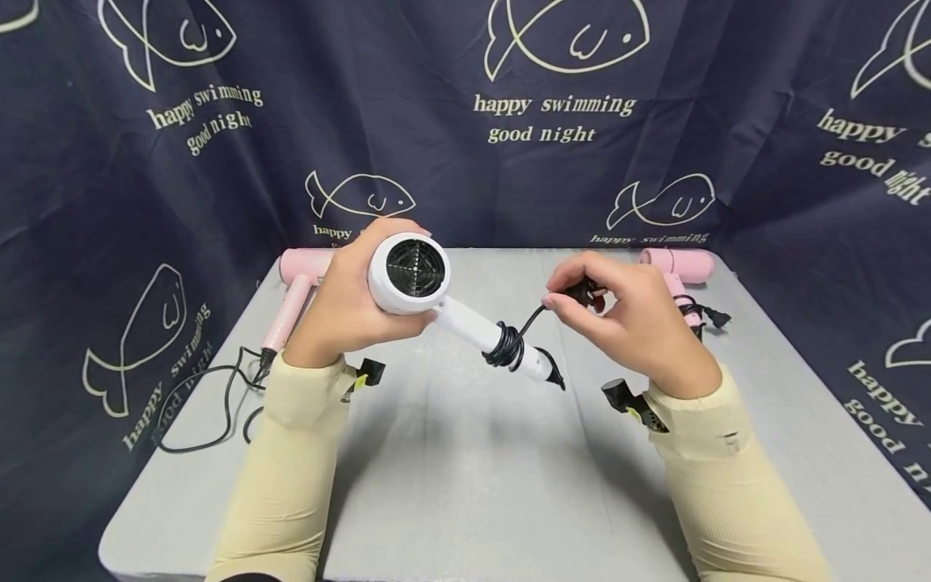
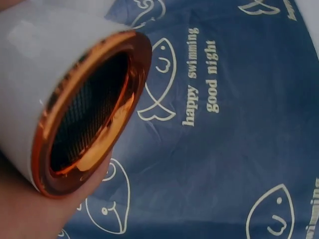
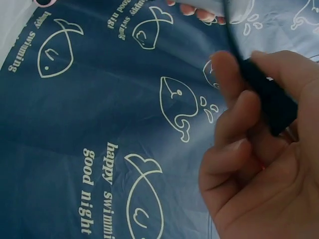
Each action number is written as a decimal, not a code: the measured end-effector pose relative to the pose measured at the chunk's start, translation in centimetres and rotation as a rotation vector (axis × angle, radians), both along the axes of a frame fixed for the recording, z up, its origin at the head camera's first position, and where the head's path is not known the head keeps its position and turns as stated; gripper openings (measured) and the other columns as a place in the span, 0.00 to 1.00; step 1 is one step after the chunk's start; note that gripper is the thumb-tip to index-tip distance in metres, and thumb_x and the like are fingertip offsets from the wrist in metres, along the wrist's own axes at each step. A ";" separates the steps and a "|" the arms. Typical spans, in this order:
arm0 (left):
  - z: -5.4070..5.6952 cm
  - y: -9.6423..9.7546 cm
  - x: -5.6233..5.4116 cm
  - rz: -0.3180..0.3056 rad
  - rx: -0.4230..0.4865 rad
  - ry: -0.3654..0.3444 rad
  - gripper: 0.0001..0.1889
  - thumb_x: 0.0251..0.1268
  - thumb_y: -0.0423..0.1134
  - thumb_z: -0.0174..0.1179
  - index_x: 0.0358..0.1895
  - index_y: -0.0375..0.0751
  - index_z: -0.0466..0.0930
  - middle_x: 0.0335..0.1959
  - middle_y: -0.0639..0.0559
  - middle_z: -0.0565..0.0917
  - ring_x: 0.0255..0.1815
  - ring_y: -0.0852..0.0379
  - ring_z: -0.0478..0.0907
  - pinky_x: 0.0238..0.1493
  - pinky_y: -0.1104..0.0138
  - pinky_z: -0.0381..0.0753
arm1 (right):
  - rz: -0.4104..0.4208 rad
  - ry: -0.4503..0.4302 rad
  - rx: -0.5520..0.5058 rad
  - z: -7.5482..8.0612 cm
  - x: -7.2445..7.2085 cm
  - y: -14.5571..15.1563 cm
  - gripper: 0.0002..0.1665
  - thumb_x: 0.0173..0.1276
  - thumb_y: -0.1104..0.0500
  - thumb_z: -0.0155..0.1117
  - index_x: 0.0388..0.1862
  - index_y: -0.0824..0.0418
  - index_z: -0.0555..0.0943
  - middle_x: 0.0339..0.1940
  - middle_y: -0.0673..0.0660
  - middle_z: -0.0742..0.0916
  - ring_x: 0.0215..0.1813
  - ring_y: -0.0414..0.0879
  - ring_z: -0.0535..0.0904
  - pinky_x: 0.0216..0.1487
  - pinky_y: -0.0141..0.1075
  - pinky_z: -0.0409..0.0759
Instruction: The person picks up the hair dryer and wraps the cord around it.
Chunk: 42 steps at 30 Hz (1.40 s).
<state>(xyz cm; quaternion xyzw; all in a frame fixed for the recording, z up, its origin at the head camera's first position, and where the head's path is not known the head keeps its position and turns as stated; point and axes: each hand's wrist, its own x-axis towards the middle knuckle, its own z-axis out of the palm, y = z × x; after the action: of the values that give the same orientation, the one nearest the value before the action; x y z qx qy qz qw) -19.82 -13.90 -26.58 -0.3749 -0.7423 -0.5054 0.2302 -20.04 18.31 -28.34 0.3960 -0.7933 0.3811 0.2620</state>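
Observation:
My left hand (image 1: 349,303) grips a white hair dryer (image 1: 465,323) round its barrel, above the table. The dark round grille faces up toward the head camera, and the handle slants down to the right. In the left wrist view, a shiny copper-coloured ring (image 2: 134,99) rims the barrel's other end. Several turns of black cord (image 1: 503,346) wrap the handle. A free length of it runs up to the black plug (image 1: 579,293), which my right hand (image 1: 625,311) pinches between thumb and fingers. The plug's inner end is partly hidden in the palm.
A pink hair dryer (image 1: 287,311) lies on the grey table (image 1: 465,501) at the left, its black cord (image 1: 192,449) loosely looped. Another pink hair dryer (image 1: 684,265), cord wound on its handle, lies at the back right. A dark blue fish-print curtain (image 1: 436,97) surrounds the table.

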 end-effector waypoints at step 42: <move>0.0 3.1 0.5 0.270 0.512 0.064 0.37 0.38 0.24 0.79 0.59 0.30 0.74 0.53 0.45 0.82 0.57 0.51 0.77 0.66 0.59 0.74 | -0.263 -0.316 0.042 -1.8 0.7 -4.1 0.13 0.72 0.47 0.68 0.44 0.54 0.81 0.33 0.51 0.86 0.31 0.43 0.80 0.33 0.35 0.78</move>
<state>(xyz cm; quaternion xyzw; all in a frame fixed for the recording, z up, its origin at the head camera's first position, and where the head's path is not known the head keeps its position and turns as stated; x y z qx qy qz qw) -19.34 -10.79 -26.61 -0.2182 -0.6260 -0.6291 0.4059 -19.38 14.19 -30.18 0.2298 -0.8771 0.3846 0.1734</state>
